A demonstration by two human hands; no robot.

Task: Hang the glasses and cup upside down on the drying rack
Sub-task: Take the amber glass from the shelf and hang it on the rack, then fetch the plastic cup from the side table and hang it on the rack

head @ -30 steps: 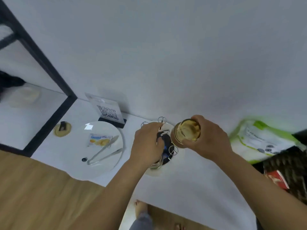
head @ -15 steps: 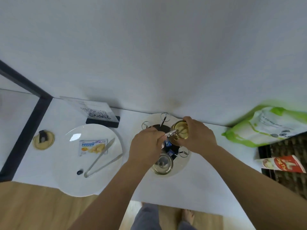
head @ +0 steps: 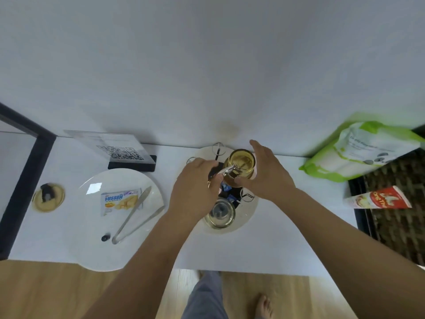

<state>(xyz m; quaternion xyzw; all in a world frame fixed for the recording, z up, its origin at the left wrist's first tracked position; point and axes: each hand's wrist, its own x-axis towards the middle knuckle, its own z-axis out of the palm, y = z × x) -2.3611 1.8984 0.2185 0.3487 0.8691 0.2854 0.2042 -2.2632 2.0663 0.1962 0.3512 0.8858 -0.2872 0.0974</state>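
Amber glass (head: 242, 166) sits upturned on drying rack (head: 226, 187) by the desk's far edge; right hand (head: 266, 173) released beside it, left hand (head: 197, 187) grasping a rack arm.

We see our left hand (head: 195, 189) gripping the drying rack (head: 226, 180); our right hand (head: 264, 173), fingers spread, cups the amber glass (head: 242, 162) on it; a clear glass (head: 220, 212) hangs nearer.

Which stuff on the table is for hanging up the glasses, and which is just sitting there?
For the job:
- drying rack
- amber glass under the right hand
- clear glass already on the rack
- left hand at the rack's top

Just lying about:
- white plate with tongs and snack packet
- QR code stand
- green bag
- coaster
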